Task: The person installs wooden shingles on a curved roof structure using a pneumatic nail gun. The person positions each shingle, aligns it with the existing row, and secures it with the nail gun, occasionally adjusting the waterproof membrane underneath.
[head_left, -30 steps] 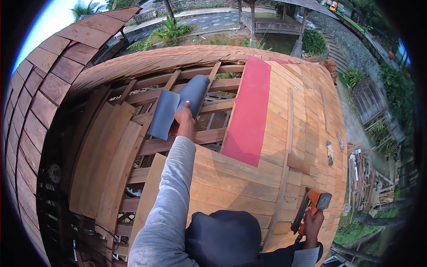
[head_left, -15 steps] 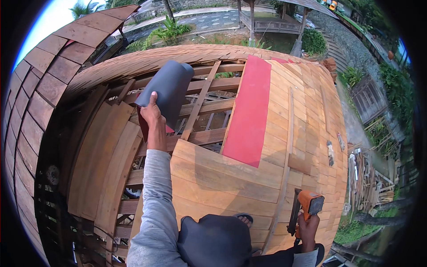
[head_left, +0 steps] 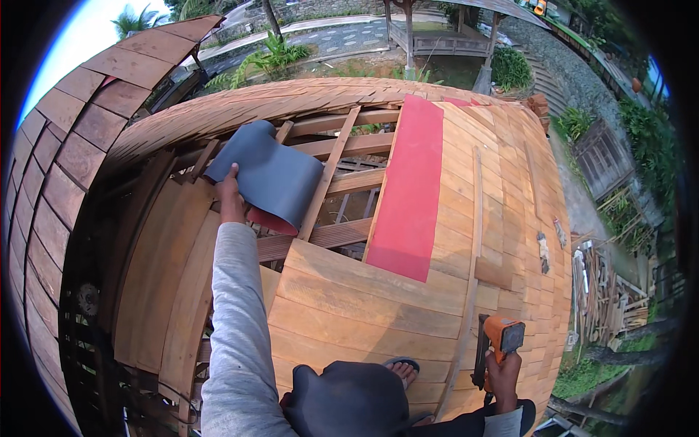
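Note:
My left hand [head_left: 230, 195] grips one edge of a flexible sheet [head_left: 273, 171], grey on one face and red on the other. Its far end and the end near my knee curl over, and it lies across the open roof battens. In my right hand [head_left: 504, 375] is an orange and black nail gun [head_left: 504, 335], held by its handle above the shingles at the lower right. A flat red strip [head_left: 408, 189] lies along the edge of the wooden shingles [head_left: 364, 295], right of the open gap.
Bare battens [head_left: 357, 182] with openings between them span the gap. Loose wide boards [head_left: 164, 262] lie at the left. A long thin lath [head_left: 466, 291] runs over the shingles. My sandalled foot [head_left: 404, 370] rests on the roof. Beyond the right roof edge lies a scrap wood pile [head_left: 611, 291].
My left hand has moved left and down, and the sheet has spread from a tighter roll into a wider, flatter piece over the battens. The right hand keeps the nail gun nearly in place.

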`<state>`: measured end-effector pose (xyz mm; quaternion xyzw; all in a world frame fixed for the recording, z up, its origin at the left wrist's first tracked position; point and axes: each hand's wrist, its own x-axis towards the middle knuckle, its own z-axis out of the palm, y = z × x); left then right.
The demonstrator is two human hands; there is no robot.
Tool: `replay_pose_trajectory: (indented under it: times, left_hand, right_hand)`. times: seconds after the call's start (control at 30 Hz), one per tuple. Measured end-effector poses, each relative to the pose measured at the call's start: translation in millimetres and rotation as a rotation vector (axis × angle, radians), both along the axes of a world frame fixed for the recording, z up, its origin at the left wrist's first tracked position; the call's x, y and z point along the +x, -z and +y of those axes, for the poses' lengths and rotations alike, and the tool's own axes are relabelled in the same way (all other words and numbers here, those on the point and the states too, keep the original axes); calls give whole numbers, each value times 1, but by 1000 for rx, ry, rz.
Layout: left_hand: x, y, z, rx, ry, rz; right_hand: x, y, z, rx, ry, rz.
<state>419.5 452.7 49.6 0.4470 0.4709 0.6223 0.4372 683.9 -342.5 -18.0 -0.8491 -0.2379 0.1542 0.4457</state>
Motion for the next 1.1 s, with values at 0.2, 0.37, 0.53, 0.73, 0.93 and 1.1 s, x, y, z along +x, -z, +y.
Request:
replay_pose_trajectory:
  times: [0.2,0.37,0.53,0.73,0.93,1.1]
  left_hand:
    - [11,16,2,-156,-57,106]
    - [-6,23,-20,62,-18,124]
    - [-11,47,-119,249,-111,354]
    - [37,57,-193,-12,399,822]
    - [79,32,-168,-78,597,909]
    - [60,-51,-84,-167,979,224]
  right_hand:
    - [-3,5,2,-13,10,51]
    - [-7,-10,8,4,-24,64]
    - [-11,-18,7,31,19,109]
    - [-8,-10,3,4,-8,33]
    - [-11,-28,7,-51,-11,136]
    - [-16,-41,18,-74,19,186]
